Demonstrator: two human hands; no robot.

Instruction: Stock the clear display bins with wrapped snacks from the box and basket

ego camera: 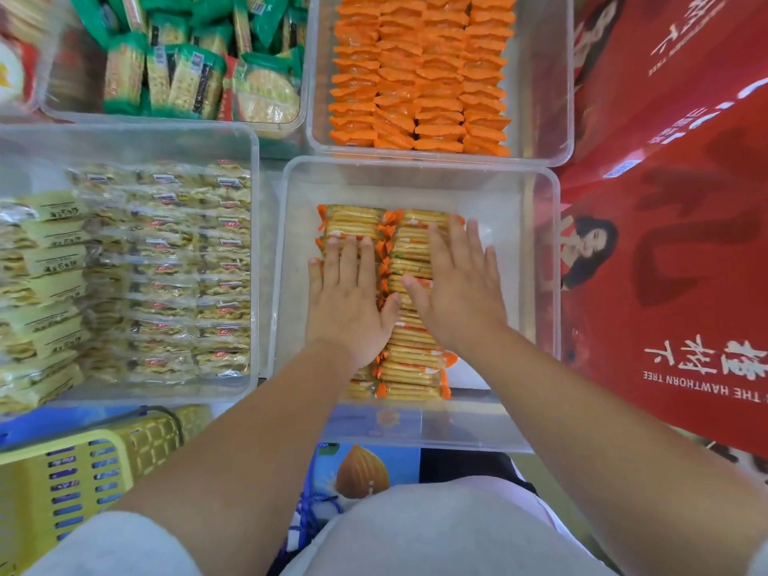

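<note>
Red printed carton (681, 251): fills the right side and stands against the bins.

Left clear bin (254, 251): packed nearly full with pale yellow wrapped packs (166, 280) in tight rows.

Centre clear bin (540, 259): just in front of the person, between the left bin and the carton. About half its floor is covered.

Upper right clear bin (546, 76): four neat columns of orange wrapped packs (419, 76). A bare strip runs along its right wall.

Upper left clear bin (70, 91): green-wrapped crackers (187, 76), loosely heaped.

Yellow basket (137, 442): lower left, below the left bin, with dark blue packets showing through its slots.

Cracker packs with orange ends (411, 367): two rows side by side in the centre bin, running front to back.

Left hand (347, 301) and right hand (457, 293): both flat, palms down, fingers straight, gripping nothing. The left rests on the left row and the right on the right row. The hands lie side by side with thumbs close together.
</note>
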